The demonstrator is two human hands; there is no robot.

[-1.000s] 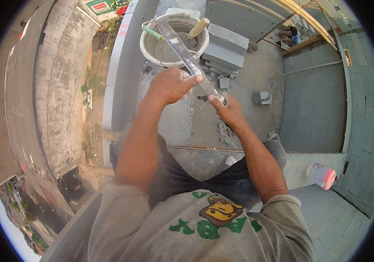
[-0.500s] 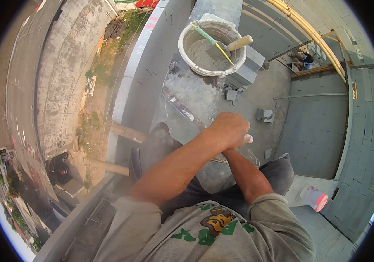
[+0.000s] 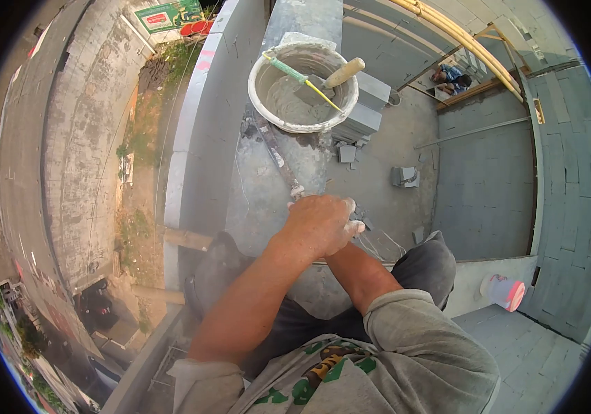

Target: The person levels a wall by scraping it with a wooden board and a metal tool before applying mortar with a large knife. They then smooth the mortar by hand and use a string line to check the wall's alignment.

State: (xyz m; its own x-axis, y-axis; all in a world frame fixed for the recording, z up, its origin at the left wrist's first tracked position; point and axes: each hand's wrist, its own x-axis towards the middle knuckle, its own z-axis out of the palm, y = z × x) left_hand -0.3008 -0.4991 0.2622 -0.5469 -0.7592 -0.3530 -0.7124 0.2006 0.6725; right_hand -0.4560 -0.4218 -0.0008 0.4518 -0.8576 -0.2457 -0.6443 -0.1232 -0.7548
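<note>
My left hand (image 3: 317,219) lies across my right hand in front of my knees, its back upward and its fingers curled down. Pale dust or paste coats the fingers. Of my right arm, the forearm (image 3: 361,269) shows, while most of that hand is hidden underneath, so its fingers cannot be made out. Just beyond my hands, a long, narrow, mortar-stained strip (image 3: 276,157) rests on the grey surface (image 3: 254,207). Farther off stands a white bucket (image 3: 257,96) of wet grey mortar. A wooden-handled trowel (image 3: 345,72) and a green-handled tool with a yellow shaft (image 3: 287,68) rest in it.
Grey blocks (image 3: 357,121) are stacked right of the bucket, with broken pieces on the floor below. A steep drop lies to the left beyond the wall edge (image 3: 178,152). A pink-and-white pail (image 3: 502,292) sits at right. Another person (image 3: 452,79) is at the far right.
The view has shifted, so the bucket appears farther left and slightly lower. My joined hands have moved a little left, close to the strip's near end.
</note>
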